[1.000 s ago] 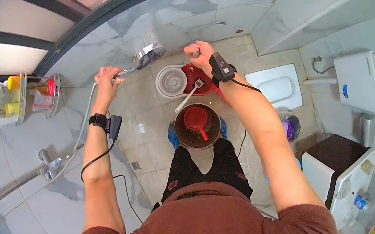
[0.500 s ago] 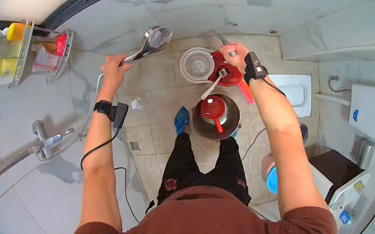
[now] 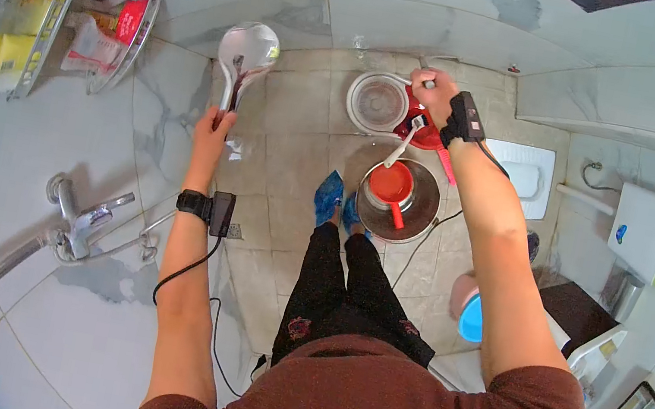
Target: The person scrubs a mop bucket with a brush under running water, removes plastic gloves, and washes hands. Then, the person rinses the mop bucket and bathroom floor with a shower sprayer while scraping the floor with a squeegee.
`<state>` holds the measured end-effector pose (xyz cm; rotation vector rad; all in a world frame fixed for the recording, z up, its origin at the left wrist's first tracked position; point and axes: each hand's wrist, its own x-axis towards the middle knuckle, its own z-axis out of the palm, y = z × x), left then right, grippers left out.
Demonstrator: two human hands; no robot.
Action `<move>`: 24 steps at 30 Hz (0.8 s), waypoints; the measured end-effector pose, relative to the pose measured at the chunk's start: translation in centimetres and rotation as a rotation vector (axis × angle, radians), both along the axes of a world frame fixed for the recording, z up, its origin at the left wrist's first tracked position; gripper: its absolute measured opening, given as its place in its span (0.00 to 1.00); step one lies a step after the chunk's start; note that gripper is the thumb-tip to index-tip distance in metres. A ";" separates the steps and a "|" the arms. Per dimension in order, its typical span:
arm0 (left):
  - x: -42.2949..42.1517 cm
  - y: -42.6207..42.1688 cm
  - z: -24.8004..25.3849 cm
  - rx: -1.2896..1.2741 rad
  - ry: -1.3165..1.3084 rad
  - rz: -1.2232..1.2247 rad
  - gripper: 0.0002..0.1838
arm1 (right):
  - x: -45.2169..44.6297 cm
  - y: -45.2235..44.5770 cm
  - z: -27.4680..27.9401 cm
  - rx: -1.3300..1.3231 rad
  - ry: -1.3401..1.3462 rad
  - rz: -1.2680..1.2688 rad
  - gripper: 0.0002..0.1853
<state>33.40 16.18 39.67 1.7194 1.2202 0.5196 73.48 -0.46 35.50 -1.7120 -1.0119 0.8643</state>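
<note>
My left hand (image 3: pixel 214 128) is closed around the handle of a silver shower head (image 3: pixel 250 46), which points away from me toward the far wall. My right hand (image 3: pixel 435 92) is closed on a slim grey handle (image 3: pixel 428 85); what that handle belongs to I cannot make out. Below the right hand lies a red basin or pan (image 3: pixel 427 135), partly hidden, with a white-handled brush (image 3: pixel 402 143) resting across it. A white round tub (image 3: pixel 352 102) stands to its left. Nearer my feet is a metal bucket (image 3: pixel 430 205) with a red dipper (image 3: pixel 391 182) inside.
A wall faucet (image 3: pixel 84 219) and corner shelves (image 3: pixel 48 24) with bottles are at left. A squat toilet (image 3: pixel 541 185) is set in the floor at right, below a white cistern (image 3: pixel 644 225). A blue and pink bucket (image 3: pixel 472 316) stands near my right leg. A cable crosses the floor.
The shower head has swung left and now points more straight ahead. My right hand stays on the grey handle. My feet have moved closer together, and the view has shifted.
</note>
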 end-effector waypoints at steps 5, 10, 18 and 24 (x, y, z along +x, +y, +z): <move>-1.8 -3.0 0.7 -0.299 -0.168 0.257 0.13 | -1.7 0.9 0.5 -0.203 2.137 -0.698 0.12; -4.4 -4.1 -1.6 -0.263 -0.360 0.516 0.12 | -5.2 1.5 -3.1 -0.661 1.872 -0.508 0.11; -8.6 -5.2 0.9 0.439 0.380 0.633 0.10 | -14.7 1.7 -4.9 -0.839 1.117 0.332 0.06; -13.8 -6.1 0.4 0.533 0.680 0.445 0.13 | -20.2 1.6 -4.5 -0.945 0.879 0.266 0.10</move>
